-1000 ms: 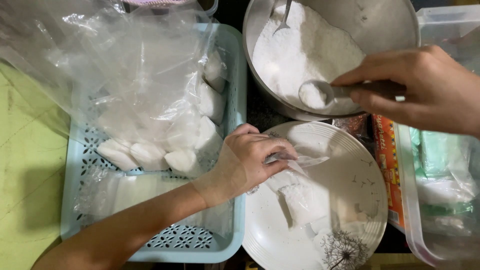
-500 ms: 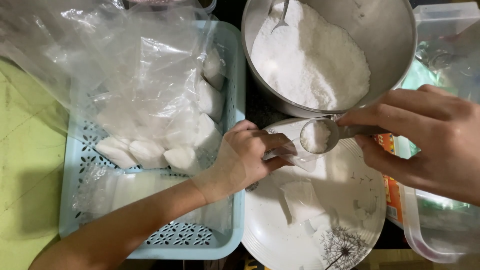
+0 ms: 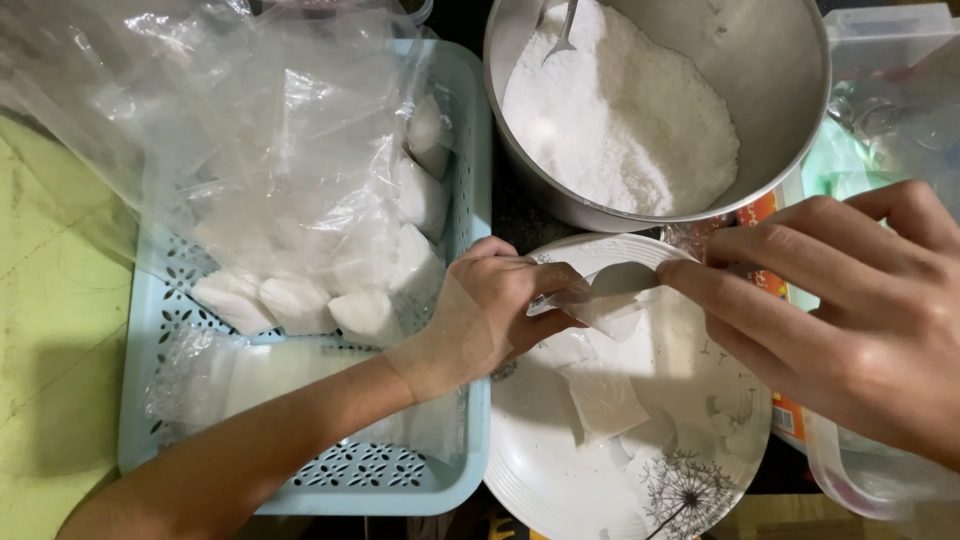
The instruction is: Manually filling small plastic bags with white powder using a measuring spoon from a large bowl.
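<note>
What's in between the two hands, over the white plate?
In the head view, a metal spoon tipped over a small clear plastic bag sits between the left hand and right hand, above the white plate.

basket (image 3: 455, 480) left of plate (image 3: 560, 480) | bowl (image 3: 790, 120) behind plate — small bag (image 3: 605, 400) on plate

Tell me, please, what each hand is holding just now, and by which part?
The left hand pinches a small clear bag at its open top edge. The right hand holds a metal measuring spoon by its handle, tipped at the bag's mouth.
</note>
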